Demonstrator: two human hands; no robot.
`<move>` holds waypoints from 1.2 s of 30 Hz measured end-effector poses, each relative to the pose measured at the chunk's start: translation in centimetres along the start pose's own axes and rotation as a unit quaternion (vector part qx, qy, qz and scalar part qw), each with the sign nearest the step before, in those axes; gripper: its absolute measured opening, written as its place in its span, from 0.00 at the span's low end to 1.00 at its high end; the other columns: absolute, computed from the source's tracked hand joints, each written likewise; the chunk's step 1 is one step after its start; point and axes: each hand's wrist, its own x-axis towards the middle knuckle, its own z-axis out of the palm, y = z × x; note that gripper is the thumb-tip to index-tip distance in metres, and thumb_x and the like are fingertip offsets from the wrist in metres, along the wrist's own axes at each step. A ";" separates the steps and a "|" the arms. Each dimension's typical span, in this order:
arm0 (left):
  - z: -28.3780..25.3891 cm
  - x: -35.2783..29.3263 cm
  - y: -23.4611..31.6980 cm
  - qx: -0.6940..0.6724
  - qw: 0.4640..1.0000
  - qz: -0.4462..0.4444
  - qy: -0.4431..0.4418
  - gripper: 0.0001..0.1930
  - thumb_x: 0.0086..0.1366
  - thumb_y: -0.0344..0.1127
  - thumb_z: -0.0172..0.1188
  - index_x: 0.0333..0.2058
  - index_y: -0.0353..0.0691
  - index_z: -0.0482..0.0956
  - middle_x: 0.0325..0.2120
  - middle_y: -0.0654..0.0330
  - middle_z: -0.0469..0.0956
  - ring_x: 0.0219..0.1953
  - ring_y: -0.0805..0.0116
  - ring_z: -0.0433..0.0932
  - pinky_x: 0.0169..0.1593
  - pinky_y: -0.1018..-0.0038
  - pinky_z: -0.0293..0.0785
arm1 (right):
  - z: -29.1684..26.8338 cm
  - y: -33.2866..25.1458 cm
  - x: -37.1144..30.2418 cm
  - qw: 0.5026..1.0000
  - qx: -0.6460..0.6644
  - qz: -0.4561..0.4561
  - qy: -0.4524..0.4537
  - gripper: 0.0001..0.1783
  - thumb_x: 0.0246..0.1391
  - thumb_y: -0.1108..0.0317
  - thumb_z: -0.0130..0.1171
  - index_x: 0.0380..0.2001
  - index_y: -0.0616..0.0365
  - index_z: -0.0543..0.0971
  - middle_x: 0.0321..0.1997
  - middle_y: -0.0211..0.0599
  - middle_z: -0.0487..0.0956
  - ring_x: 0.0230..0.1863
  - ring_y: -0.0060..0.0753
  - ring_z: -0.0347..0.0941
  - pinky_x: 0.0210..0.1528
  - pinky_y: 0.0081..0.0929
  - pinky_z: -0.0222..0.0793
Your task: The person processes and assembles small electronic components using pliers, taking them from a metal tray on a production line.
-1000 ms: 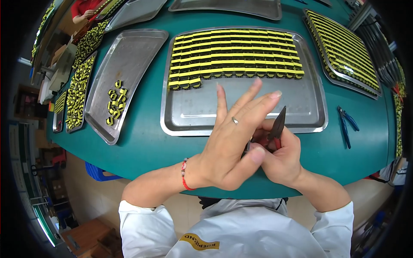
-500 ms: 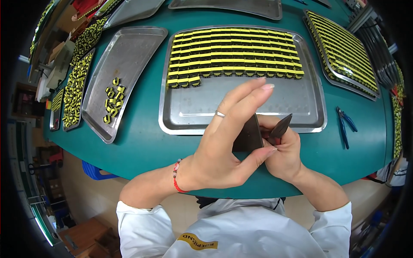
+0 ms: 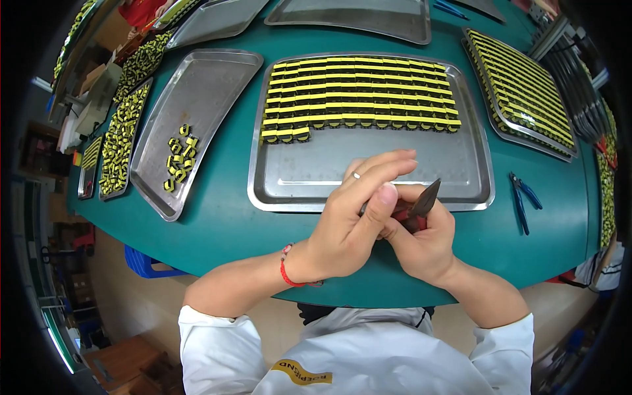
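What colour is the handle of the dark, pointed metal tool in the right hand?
The visible handle is red, best seen in the head view.

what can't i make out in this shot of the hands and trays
Head view: anything between the left hand and right hand; the hands hide it.
Head view: the grip end of the dark-tipped red tool; covered by the right hand.
Head view: the far tray's back rim; cut off by the upper edge.
Head view: the count of heaped yellow-and-black pieces; too small and overlapping.
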 end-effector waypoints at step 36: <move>-7.0 3.1 -2.4 0.083 0.974 -0.125 0.172 0.20 0.73 0.42 0.54 0.26 0.32 0.71 0.17 0.61 0.66 0.23 0.76 0.63 0.28 0.74 0.63 | -2.4 -0.2 0.2 0.996 0.052 -0.068 0.005 0.21 0.54 0.77 0.65 0.48 0.59 0.67 0.37 0.42 0.75 0.26 0.29 0.75 0.28 0.23 0.73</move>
